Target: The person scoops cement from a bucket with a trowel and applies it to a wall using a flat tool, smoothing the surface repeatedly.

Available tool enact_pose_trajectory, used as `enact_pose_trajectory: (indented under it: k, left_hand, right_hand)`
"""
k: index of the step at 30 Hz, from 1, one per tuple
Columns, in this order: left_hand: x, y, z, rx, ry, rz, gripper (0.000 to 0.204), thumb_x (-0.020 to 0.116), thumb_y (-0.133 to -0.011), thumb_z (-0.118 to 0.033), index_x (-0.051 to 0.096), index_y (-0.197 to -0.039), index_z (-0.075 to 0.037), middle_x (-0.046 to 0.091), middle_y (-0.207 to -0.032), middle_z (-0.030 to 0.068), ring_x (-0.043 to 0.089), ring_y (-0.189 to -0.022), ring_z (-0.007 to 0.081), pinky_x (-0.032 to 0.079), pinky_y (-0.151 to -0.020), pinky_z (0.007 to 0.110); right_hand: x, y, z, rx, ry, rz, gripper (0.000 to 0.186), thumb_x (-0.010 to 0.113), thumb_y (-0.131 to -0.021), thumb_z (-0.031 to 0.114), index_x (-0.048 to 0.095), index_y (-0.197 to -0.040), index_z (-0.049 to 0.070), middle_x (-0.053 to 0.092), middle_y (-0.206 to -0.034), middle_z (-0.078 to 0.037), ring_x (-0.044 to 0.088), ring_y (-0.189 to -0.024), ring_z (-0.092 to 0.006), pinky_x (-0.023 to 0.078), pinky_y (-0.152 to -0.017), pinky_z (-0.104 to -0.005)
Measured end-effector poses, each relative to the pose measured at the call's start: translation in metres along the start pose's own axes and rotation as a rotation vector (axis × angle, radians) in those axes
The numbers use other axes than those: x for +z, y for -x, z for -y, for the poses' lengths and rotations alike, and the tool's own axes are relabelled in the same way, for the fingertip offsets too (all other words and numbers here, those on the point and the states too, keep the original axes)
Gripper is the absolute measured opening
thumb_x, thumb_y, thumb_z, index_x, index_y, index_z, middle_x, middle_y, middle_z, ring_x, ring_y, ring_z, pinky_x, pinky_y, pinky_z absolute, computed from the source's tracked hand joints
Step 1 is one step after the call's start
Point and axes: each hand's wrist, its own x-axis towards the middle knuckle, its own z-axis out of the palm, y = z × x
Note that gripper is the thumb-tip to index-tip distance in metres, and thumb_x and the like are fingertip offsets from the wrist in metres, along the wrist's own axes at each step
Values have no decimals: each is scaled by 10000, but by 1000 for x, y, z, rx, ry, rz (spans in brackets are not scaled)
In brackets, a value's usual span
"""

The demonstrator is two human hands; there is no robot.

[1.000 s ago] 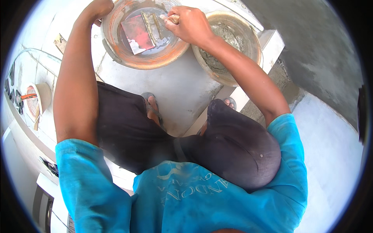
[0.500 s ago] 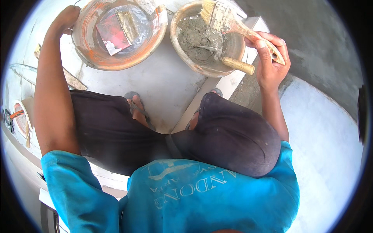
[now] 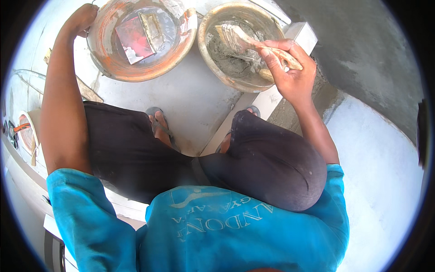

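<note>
R hand grips brush by handle; L hand curled at L tub rim, hold unclear. Brush over R tub, long axis fwd-left from R hand; L hand well apart.

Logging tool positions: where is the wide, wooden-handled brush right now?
In the head view, upper part, right of centre: the brush is in the right hand, its bristles over the round beige bucket of grey mortar.
</note>
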Motion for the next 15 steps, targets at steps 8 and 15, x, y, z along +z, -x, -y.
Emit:
enact_pose_trajectory:
  k: [8,15]
  left_hand:
    - [5,-4,7,58,-73,-86,393,476,-928,-154,634,-1276,-61,679,-1088,118,674,-949,221,571,-815,388]
    - [10,-23,25,69,-80,-117,344,528,-937,-183,630,-1239,-57,671,-1107,118,659,-990,217,548,-854,392]
  right_hand:
    - [199,-122,-7,-175,356,311,318,752,-846,371,761,-980,83,734,-795,-152,720,-735,-302,569,-688,-399]
    - [118,-95,-4,85,-42,158,280,765,-893,269,747,-1054,39,766,-832,-77,736,-745,-115,573,-691,-262]
